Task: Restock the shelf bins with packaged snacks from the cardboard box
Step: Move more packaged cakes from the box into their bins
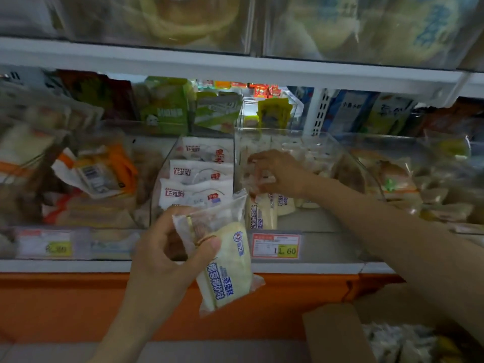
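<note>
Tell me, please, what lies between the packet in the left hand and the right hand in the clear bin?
Head view: cake packets standing at the bin front, below the right hand and above the packet in the left hand.

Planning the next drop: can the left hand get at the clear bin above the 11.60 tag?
Probably not yet: the right hand, gripping a wrapped snack, occupies the opening of the clear bin, and the left hand holds a cake packet.
</note>
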### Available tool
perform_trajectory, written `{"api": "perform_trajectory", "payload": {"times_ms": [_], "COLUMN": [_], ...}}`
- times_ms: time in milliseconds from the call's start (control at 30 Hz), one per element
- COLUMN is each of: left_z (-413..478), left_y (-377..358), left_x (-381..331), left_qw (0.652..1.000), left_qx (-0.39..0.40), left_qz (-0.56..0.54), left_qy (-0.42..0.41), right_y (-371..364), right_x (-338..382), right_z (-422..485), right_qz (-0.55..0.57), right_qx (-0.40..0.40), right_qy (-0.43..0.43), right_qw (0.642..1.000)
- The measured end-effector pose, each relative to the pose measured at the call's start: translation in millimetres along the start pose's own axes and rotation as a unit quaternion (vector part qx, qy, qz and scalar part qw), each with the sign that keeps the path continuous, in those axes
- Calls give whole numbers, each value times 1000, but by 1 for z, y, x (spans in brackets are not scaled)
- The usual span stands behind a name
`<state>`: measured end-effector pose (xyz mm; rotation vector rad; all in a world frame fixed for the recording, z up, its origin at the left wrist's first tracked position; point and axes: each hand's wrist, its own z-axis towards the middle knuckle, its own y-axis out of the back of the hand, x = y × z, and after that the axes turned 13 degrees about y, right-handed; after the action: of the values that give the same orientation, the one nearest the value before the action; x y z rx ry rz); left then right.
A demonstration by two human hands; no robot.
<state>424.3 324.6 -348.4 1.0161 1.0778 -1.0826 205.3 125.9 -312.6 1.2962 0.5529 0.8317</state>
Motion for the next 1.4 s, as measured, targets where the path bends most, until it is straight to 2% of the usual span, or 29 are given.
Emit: {"api": "perform_trajectory", "payload": {"times_ms": [167,367,433,567,667,800,867,967,1033,1100,1133,1200,1300,1367,1400], "left_z": [5,6,8,10,9,10,11,14,16,21,24,33,48,59,65], "left_y": [-2,-2,-3,-5,-8,-11,-13,-16,-19,-25,-30,-44,-63,-71,-73], "left_x": [0,1,0,-2,-6,-11,-16,-26,-38,-52,-59,-70,-76,-72,-67], "left_qw": [1000,999,999,999,999,999,999,999,999,997,996,994,990,976,958], "left_qx": [16,26,38,38,44,34,37,39,26,7,2,5,18,0,-9], "left_qz": [-19,-35,-36,-23,-14,3,1,-2,20,44,49,52,77,170,244], "left_qy": [5,7,7,3,-2,-11,-15,-25,-40,-62,-73,-97,-118,-135,-150], "right_y": [11,22,26,26,5,7,15,38,57,72,76,81,89,94,93], "right_x": [2,7,5,6,11,1,1,18,32,47,54,65,54,35,24], "right_z": [17,15,15,15,10,3,-5,-23,-39,-56,-63,-71,-79,-86,-89], "right_qz": [-29,45,51,22,-8,23,55,111,230,350,379,371,349,327,296], "right_qx": [88,83,47,-112,-112,-78,-78,-164,-208,-205,-194,-193,-232,-250,-248], "right_qy": [-22,-6,2,29,66,28,3,-11,23,85,111,129,89,21,-24], "right_qw": [995,995,998,993,991,996,995,980,951,910,898,899,904,911,922]}}
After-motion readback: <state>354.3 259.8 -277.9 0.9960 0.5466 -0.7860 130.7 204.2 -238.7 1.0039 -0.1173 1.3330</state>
